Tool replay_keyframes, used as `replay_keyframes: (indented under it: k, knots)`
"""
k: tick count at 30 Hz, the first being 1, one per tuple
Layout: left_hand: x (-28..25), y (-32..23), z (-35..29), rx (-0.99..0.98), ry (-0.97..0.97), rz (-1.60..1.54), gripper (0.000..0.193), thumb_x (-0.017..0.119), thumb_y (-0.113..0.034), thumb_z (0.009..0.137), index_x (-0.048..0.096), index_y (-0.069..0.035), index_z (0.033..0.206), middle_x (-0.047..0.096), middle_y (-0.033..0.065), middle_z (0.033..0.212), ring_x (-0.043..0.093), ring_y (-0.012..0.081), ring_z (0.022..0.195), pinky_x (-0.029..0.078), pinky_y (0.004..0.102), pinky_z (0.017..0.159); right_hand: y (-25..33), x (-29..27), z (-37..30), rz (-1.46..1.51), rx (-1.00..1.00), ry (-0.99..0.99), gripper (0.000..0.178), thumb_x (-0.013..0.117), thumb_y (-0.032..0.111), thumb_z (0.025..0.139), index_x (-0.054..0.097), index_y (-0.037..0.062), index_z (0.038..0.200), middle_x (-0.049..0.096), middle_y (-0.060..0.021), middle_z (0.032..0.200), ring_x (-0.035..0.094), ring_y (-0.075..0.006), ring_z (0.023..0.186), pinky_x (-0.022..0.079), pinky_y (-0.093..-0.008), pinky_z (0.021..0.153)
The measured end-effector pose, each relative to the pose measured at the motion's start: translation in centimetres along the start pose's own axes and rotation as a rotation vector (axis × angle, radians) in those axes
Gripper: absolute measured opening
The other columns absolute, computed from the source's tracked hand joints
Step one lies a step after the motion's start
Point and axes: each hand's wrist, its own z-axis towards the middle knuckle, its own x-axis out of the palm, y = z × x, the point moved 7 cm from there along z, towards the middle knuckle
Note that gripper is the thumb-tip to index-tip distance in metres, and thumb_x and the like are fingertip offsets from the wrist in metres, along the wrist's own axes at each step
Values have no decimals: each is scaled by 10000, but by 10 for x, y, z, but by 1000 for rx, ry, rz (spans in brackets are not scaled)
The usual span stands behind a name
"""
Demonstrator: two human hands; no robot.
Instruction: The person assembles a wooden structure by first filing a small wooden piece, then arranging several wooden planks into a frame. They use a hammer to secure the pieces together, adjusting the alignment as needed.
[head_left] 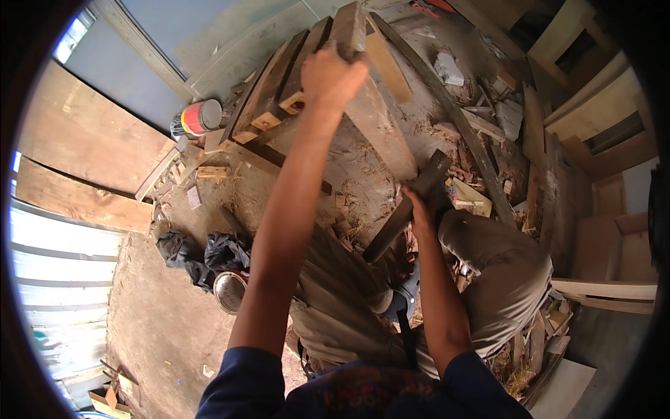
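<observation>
Against dirt floor point(164, 300), timber point(389, 229) slants (dark, straight-edged).

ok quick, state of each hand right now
left hand: curled at a wooden beam, blurred, grip unclear
right hand: against a dark board, grip unclear

Rough, matt wooden beam point(379, 129)

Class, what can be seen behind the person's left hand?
Timber shows above the left hand, and a broad wooden beam slants away to its lower right. The hand covers the stretch between, so whether they are one piece can't be seen.
</observation>
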Motion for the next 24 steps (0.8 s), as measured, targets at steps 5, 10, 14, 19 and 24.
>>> replay_keyframes:
  k: [5,10,14,19,24]
  knots:
    - [53,-26,-51,106,-66,170,852,695,-451,804,466,41,1461,562,403,1290,532,483,1286,361,553,1148,9,-28,-5,-212,-54,-159,646,862,228,764,604,-2,1309,643,-129,1315,604,-277,1162,450,-402,1009]
    - [113,-56,-90,175,-135,230,908,722,-492,774,468,82,1430,540,413,1271,530,482,1265,259,607,1188,2,-90,11,-304,-190,-288,711,895,226,710,600,-35,1302,663,-138,1283,623,-286,1142,458,-407,1019]
    - [141,-57,-90,168,10,246,950,704,-539,794,426,69,1471,527,396,1292,496,488,1296,204,615,1208,25,-71,-16,-311,-145,-223,883,897,207,712,452,-85,1417,561,-192,1403,560,-294,1238,448,-386,1043]
    - [186,-81,-112,147,150,250,994,695,-569,812,353,37,1521,458,399,1384,457,478,1349,126,612,1231,45,-77,-16,-156,-166,-126,919,871,212,754,385,-69,1481,521,-197,1449,527,-310,1292,414,-396,1086]
    - [215,-84,-130,185,128,284,1011,711,-549,790,344,45,1520,480,363,1331,481,483,1305,109,619,1231,22,-60,-9,135,-89,4,1040,845,223,802,212,1,1596,385,-153,1575,420,-275,1390,341,-393,1147]
